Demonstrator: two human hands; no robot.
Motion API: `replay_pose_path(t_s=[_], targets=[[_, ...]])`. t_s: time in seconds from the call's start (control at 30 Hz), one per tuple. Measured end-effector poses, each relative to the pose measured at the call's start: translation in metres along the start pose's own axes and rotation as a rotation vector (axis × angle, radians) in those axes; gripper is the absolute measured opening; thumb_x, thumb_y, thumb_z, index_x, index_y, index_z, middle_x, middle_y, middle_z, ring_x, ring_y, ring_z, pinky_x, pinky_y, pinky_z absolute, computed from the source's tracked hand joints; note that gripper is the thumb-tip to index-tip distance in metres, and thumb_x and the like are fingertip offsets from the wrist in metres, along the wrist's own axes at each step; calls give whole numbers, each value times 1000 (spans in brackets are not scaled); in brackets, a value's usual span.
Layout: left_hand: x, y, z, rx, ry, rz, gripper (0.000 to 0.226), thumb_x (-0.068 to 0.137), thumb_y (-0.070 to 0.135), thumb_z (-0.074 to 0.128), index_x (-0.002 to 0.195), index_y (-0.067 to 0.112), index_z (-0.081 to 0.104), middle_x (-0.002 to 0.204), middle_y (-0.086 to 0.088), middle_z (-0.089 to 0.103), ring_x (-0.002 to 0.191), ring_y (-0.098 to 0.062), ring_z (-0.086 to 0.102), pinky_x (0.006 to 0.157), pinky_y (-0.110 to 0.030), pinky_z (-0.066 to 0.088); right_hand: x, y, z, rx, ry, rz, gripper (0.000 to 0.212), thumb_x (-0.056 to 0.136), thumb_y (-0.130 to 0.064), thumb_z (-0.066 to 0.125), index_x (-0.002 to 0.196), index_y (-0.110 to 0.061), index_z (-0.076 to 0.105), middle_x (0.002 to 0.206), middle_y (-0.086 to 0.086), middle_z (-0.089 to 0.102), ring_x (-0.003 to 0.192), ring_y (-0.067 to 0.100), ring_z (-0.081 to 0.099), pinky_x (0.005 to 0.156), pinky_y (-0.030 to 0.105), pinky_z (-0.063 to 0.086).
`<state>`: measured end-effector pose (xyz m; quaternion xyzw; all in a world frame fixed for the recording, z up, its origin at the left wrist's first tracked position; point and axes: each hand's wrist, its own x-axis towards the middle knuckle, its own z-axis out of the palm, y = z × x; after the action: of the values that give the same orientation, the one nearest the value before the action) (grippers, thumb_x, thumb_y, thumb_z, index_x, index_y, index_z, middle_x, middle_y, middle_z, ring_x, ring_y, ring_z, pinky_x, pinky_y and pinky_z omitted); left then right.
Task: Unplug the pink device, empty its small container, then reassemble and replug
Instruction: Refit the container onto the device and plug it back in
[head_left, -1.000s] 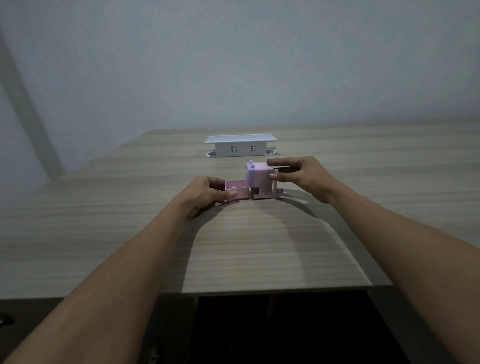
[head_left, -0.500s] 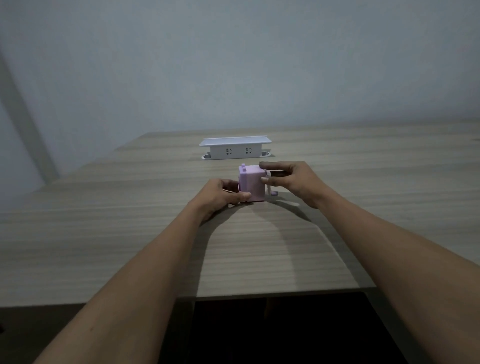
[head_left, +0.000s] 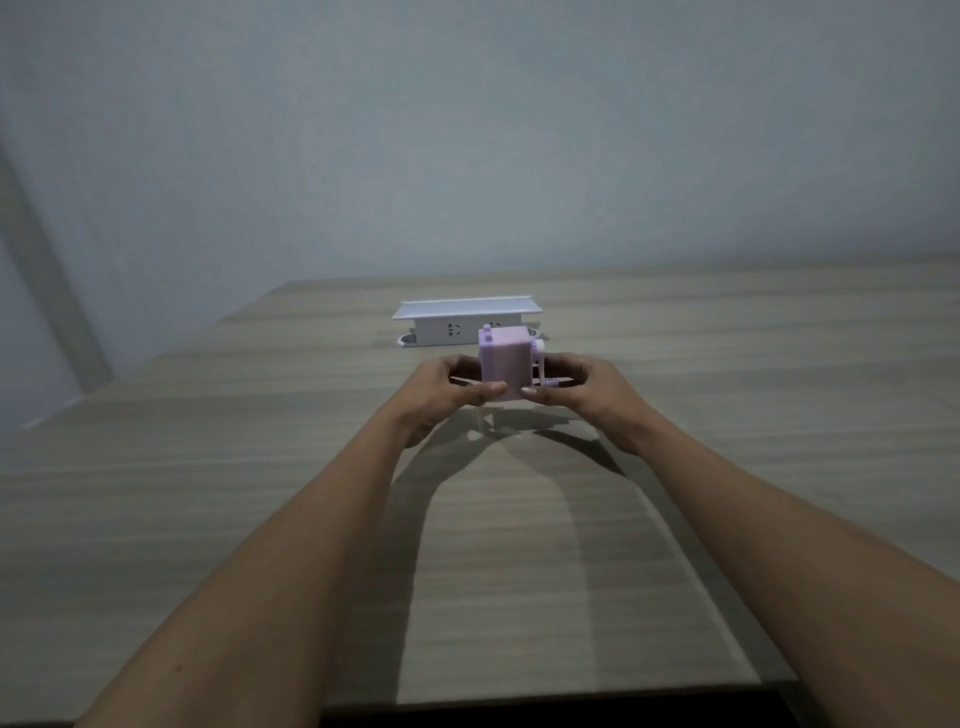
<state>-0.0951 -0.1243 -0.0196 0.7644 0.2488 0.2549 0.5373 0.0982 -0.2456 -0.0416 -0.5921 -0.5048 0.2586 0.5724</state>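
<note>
The pink device (head_left: 505, 361) is a small boxy block with a white crank on its right side. It hangs a little above the wooden table (head_left: 519, 545), casting a shadow below. My left hand (head_left: 451, 387) grips its lower left edge and my right hand (head_left: 582, 387) grips its lower right, by the crank. Its small container is not visible as a separate part; the device looks closed. Just behind the device stands a white socket box (head_left: 457, 325) with outlets on its front face, partly hidden by the device.
The table's near edge (head_left: 519, 701) runs across the bottom, with a dark gap below it. A plain grey wall (head_left: 467, 130) rises behind the table's far edge.
The small container went from pulled out at the device's left to pushed in. Both hands then lifted the device off the table and moved it toward the socket box.
</note>
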Motion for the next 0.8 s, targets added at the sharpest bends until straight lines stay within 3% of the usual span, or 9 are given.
replay_pose_path(t_s=[0.2,0.4,0.5,0.6,0.7,0.8], targets=[[49,3,-16,53,-9,10,43,86,21,76,126,8,66,115,-8,73,102,-21,69,85,-26,54,49,3,-7,6,1,8,52,75,-17,86,124,-17,71,117,-2,76,111,19,71,101,41,54],[111,-17,-26,46,-11,-2,48,85,21,78,128,6,64,116,-10,74,106,-26,71,91,-37,58,110,34,-16,6,8,18,51,76,-15,85,124,-11,70,118,4,75,113,25,70,96,36,56],[143,-31,-29,56,-11,-14,48,84,21,79,127,7,64,114,-11,73,106,-29,70,91,-38,58,134,47,-19,15,5,17,47,78,-8,82,124,-6,69,118,10,75,110,27,71,83,24,58],[170,-47,-29,60,-19,-38,45,83,25,79,124,10,67,107,-12,76,99,-34,72,85,-43,59,154,61,-23,37,-12,43,44,81,1,77,124,0,67,115,15,75,96,19,75,72,20,58],[190,-58,-26,71,-12,-47,44,85,25,78,125,10,67,107,-12,76,93,-27,71,76,-33,56,174,75,-28,11,-4,61,49,80,5,77,127,1,64,116,16,74,90,14,74,73,20,58],[203,-64,-25,51,-8,-42,43,84,21,78,124,6,68,108,-12,77,93,-24,71,78,-28,56,193,85,-34,-43,5,63,55,76,2,81,128,-2,64,117,12,73,96,19,73,78,24,60]])
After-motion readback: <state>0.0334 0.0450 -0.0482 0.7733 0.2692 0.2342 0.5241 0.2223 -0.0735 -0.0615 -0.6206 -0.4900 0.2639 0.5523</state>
